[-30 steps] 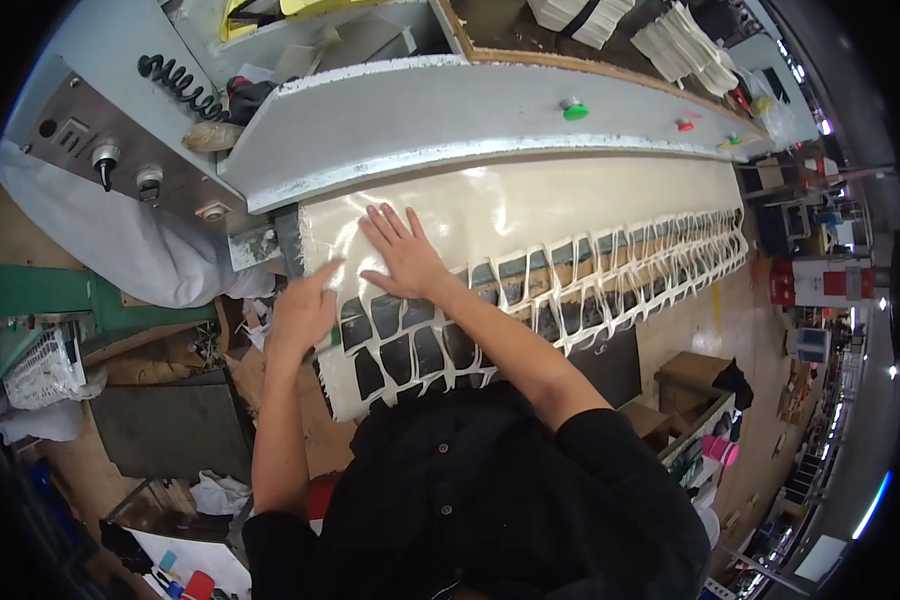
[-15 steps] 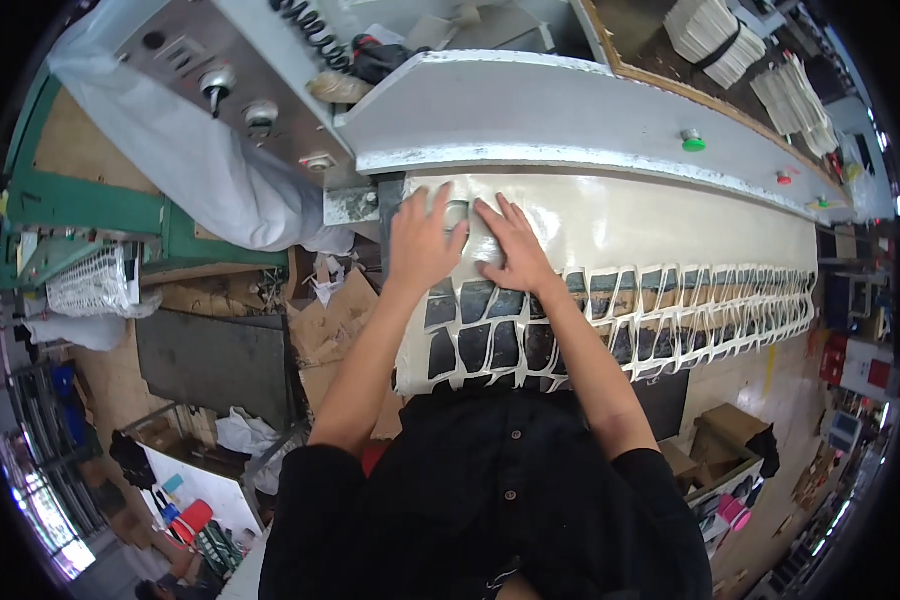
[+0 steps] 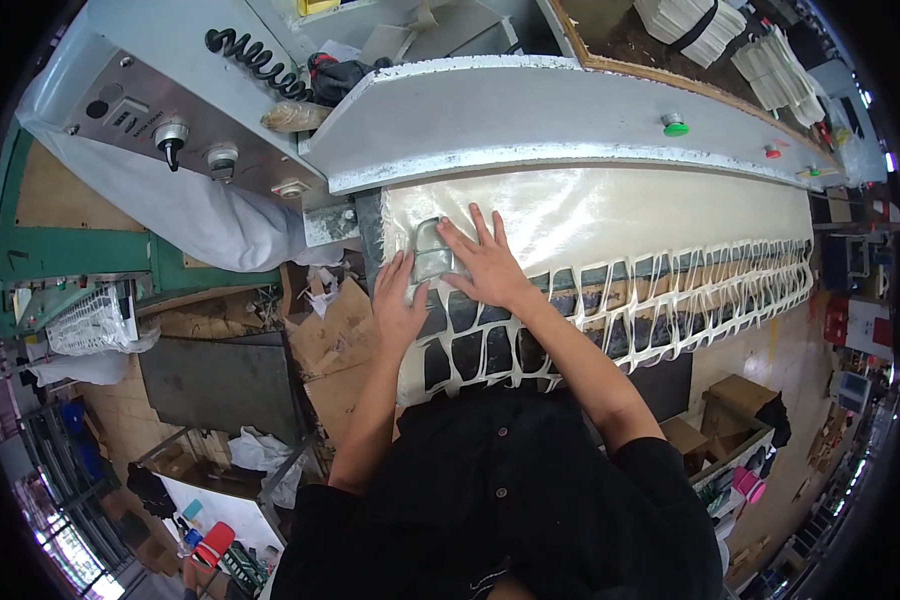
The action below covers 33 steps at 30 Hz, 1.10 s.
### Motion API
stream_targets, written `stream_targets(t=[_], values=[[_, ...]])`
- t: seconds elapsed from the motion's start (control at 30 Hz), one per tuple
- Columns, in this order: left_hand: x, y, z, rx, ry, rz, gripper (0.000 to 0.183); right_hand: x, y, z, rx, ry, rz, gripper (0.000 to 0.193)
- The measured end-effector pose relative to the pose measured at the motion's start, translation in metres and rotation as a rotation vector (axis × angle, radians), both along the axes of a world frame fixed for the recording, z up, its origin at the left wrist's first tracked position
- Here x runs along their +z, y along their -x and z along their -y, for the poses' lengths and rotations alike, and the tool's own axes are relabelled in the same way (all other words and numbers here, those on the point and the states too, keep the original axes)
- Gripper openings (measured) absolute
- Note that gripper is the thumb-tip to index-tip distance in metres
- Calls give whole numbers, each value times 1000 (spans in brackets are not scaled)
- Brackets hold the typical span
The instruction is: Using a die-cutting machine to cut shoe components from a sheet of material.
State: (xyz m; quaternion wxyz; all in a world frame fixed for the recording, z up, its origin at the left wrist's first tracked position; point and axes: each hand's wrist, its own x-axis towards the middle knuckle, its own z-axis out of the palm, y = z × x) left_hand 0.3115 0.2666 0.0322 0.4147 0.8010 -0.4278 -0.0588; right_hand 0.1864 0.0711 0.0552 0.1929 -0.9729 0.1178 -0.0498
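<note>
A metal-edged cutting die (image 3: pixel 434 250), a rounded frame with a crossbar, lies on a glossy cream sheet (image 3: pixel 610 205) near its left end. My left hand (image 3: pixel 398 305) is at the die's lower left, fingers along its side and thumb by the lower edge. On the other side, my right hand (image 3: pixel 487 265) has index finger and thumb against the die's right edge, its other fingers stretched over the sheet. Along the near side, the sheet is a web of cut-out holes (image 3: pixel 610 310), with the dark bed showing through.
Just beyond the sheet runs the grey press beam (image 3: pixel 490 120), with a green button (image 3: pixel 675 126). A control panel (image 3: pixel 160 130) with knobs stands at the left. Stacks of cut pieces (image 3: pixel 692 30) lie on the upper shelf. Cardboard (image 3: pixel 335 330) is left of my left arm.
Both hands have moved nearer to me along with the die, and the right hand now lies at its right edge. The view has shifted slightly.
</note>
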Motion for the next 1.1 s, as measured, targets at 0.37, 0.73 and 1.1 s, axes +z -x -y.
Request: stream_targets(t=[0.37,0.73,1.1], values=[[0,-5,-6,-82,68,-155,56,-2,14,12,146,45,-18,75],[7,-12,-9,-64,84,-208,63,14,194,172,-930,221,-471,101],[3,-6,-9,-75,117,-176,66,0,248,164,-847,195,-320,100]])
